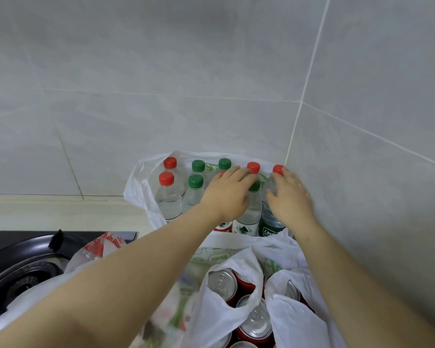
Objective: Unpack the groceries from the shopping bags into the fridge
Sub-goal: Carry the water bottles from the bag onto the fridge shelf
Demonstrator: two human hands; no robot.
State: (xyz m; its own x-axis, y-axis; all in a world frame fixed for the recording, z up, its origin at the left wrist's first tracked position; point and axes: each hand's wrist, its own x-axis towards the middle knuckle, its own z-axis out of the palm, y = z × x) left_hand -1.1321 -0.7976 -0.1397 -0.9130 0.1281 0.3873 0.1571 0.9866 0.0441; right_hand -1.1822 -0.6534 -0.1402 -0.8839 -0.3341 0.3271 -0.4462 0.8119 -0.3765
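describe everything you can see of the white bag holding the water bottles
The white plastic bag is thin, translucent and crinkled, with faint green print. It stands open in the tiled wall corner, packed with upright red- and green-capped water bottles. The left hand and right hand reach into it onto bottles.

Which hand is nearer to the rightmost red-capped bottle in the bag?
Right. The right hand holds that bottle, just below its red cap. The left hand is to its left, holding a green-capped bottle.
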